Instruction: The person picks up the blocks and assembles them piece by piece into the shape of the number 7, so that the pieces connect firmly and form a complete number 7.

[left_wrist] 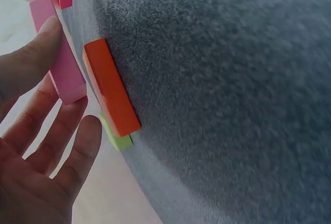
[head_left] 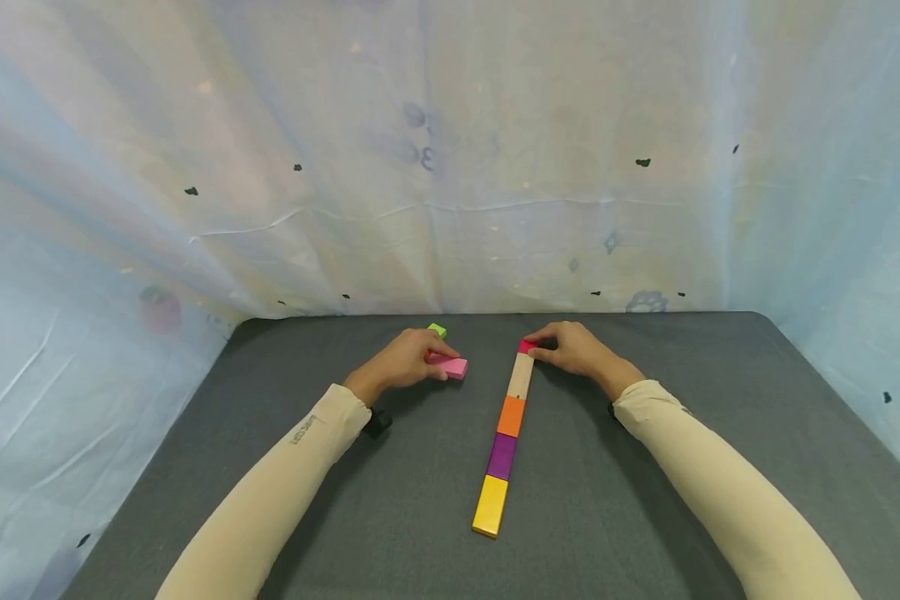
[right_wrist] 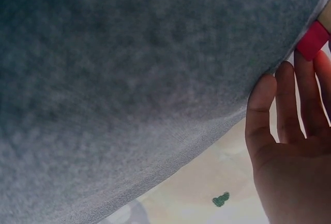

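Block row (head_left: 507, 425) on table (head_left: 390, 525), between forearms (head_left: 270, 483)

Room btwn pink blk (head_left: 457, 367) & blk row (head_left: 503, 447), which bars low L-R pass.

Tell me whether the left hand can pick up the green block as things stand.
Probably not without first letting go: the left hand is near the green block but pinches the pink block. In the left wrist view, an orange-red block also partly hides the green block.

Pink oblong block (head_left: 455, 367), held beside straight block row (head_left: 510, 417), red block (head_left: 525, 347) at far end
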The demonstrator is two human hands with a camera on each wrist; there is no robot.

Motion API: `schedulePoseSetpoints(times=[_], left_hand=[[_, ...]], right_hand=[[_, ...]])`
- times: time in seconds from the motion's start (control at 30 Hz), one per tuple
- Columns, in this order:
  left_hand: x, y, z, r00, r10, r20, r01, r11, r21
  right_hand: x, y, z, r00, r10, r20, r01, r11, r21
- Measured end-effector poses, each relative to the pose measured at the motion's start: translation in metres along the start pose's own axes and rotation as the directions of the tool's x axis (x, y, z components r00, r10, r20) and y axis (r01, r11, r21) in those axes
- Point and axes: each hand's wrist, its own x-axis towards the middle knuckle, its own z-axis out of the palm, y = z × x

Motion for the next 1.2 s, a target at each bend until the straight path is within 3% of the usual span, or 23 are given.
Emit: schedulePoseSetpoints(times=[0.57,0.9,1.2], left_hand=[[0.013,0.002,0.003,1.0,-0.002,0.011,0.002,1.0,0.017],[0.023,0.006,0.016,0.999,-0.003,-0.049,0.006,0.998,0.06],[0.03,0.011,0.018,0.998,-0.006,-0.065,0.011,0.997,0.078]], right_hand=[[-0.004,-0.002,-0.001,1.0,-0.004,-0.009,0.004,1.0,-0.002],[-0.007,-0.003,-0.001,1.0,0.01,0.007,-0.01,1.0,0.005],[-0.004,-0.008,0.001,1.0,0.003,0.006,-0.003,1.0,-0.012]])
